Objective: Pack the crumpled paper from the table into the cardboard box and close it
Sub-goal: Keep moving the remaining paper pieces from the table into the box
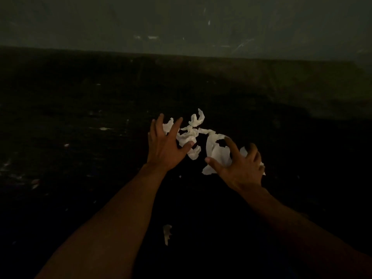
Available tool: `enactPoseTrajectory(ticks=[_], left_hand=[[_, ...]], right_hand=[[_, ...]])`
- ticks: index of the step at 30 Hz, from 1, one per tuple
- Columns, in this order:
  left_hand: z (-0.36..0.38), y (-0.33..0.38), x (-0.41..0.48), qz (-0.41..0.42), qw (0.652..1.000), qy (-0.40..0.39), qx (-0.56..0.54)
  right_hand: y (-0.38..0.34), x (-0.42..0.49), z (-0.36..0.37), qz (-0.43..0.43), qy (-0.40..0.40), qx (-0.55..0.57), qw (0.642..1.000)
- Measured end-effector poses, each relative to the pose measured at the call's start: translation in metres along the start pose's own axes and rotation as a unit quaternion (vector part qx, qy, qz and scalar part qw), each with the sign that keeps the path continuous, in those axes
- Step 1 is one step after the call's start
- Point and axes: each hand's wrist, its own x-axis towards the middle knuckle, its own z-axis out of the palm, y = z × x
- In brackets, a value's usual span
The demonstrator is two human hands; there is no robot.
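Several pieces of white crumpled paper (pixel 194 133) lie in a loose cluster on the dark table (pixel 100 158), in dim light. My left hand (pixel 164 148) hovers over the cluster's left side, fingers spread, its thumb touching a scrap. My right hand (pixel 239 164) is over the larger piece of paper (pixel 218 154) on the right, fingers curled and apart, tips on or just above it. A small torn scrap (pixel 167 233) lies apart, nearer to me between my forearms. No cardboard box is in view.
A dull grey-green wall (pixel 181 27) rises behind the table's far edge. Tiny pale flecks dot the table's left side (pixel 103 128). The scene is very dark, so details are hard to make out.
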Motion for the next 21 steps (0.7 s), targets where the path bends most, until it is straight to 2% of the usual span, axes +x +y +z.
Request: enactPoseTrajectory(ticks=[3, 6, 9, 11, 16, 18, 21], left_hand=[[0.016, -0.006, 0.025, 0.002, 0.996, -0.078, 0.033], [0.032, -0.011, 0.033, 0.04, 0.989, -0.127, 0.07], [0.037, -0.006, 0.026, 0.059, 0.997, -0.053, 0.021], [0.04, 0.0, 0.019, 0.064, 0.997, -0.032, -0.007], [0.042, 0.008, 0.011, 0.03, 0.996, -0.069, -0.054], [0.037, 0.005, 0.008, 0.044, 0.995, -0.069, -0.051], [0.022, -0.001, 0.011, 0.039, 0.997, -0.048, -0.052]], right_hand=[[-0.008, 0.012, 0.013, 0.005, -0.027, -0.051, 0.998], [-0.006, 0.017, 0.024, -0.025, -0.011, -0.101, 0.995], [0.001, 0.017, 0.029, -0.06, 0.042, -0.073, 0.995], [0.005, 0.018, 0.031, -0.077, 0.065, -0.023, 0.995], [0.009, 0.015, 0.028, -0.083, 0.075, 0.104, 0.988], [0.007, 0.015, 0.022, -0.092, 0.11, 0.139, 0.98], [-0.011, 0.027, 0.005, -0.152, 0.173, 0.173, 0.958]])
